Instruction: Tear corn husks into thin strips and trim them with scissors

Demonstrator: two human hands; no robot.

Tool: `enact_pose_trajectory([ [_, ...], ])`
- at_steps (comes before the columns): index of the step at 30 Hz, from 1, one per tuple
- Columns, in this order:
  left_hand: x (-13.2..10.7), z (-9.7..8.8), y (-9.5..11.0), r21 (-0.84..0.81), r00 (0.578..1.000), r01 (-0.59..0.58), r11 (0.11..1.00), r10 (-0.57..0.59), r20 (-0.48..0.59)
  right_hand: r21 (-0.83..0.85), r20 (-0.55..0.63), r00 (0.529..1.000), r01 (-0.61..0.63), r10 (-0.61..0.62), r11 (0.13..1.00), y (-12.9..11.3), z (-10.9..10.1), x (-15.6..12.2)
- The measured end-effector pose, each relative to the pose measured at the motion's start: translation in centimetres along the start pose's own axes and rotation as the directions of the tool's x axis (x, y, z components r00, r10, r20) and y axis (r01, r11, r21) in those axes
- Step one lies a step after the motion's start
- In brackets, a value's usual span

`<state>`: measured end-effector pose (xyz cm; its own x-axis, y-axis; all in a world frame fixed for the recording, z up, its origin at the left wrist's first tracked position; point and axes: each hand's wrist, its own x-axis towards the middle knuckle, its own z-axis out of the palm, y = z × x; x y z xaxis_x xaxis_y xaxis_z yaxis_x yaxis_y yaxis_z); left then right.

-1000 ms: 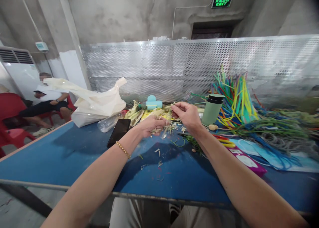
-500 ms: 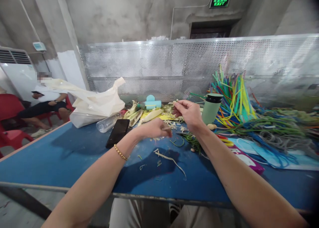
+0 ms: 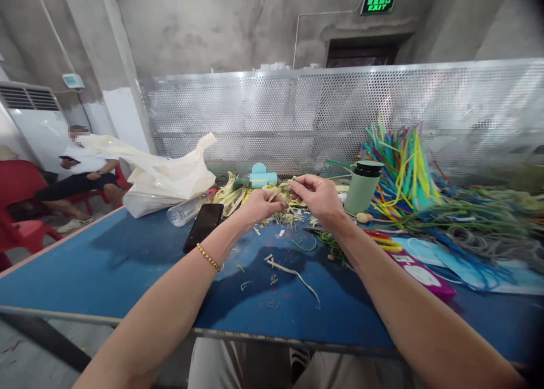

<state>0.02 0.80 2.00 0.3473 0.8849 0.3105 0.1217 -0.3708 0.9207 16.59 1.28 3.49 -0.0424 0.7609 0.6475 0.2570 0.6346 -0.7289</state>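
My left hand (image 3: 260, 204) and my right hand (image 3: 317, 196) are raised together over the far middle of the blue table (image 3: 106, 264). Both pinch a small pale leaf strip (image 3: 284, 190) between fingertips. Under them lies a heap of pale yellow-green leaf scraps (image 3: 289, 216). A long thin torn strip (image 3: 297, 275) lies on the table nearer to me, with small bits around it. My left wrist wears a gold bead bracelet (image 3: 209, 256).
A black phone (image 3: 203, 226), a clear bottle (image 3: 185, 210) and a cream plastic bag (image 3: 165, 176) lie left. A green tumbler (image 3: 362, 187), coloured strips (image 3: 399, 168) and cords fill the right. A perforated metal screen (image 3: 340, 117) backs the table. A person sits far left on red chairs (image 3: 19, 207).
My left hand dropped toward the table, left a long thin strip lying there, then rose back to meet my right hand at the leaf piece.
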Motion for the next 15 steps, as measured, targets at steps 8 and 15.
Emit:
enact_pose_trajectory([
  [8, -0.2, -0.4, 0.0, 0.082, 0.988, 0.049, 0.995, -0.06, 0.139, 0.092, -0.129, 0.99, -0.05, 0.061, 0.995, 0.7, 0.1, 0.3],
  [15, 0.2, -1.6, 0.0, 0.255, 0.991, 0.067, 0.965, -0.036, -0.126, 0.099, -0.167, 0.982, -0.071, 0.086, 0.993, 0.7, -0.4, 0.6],
])
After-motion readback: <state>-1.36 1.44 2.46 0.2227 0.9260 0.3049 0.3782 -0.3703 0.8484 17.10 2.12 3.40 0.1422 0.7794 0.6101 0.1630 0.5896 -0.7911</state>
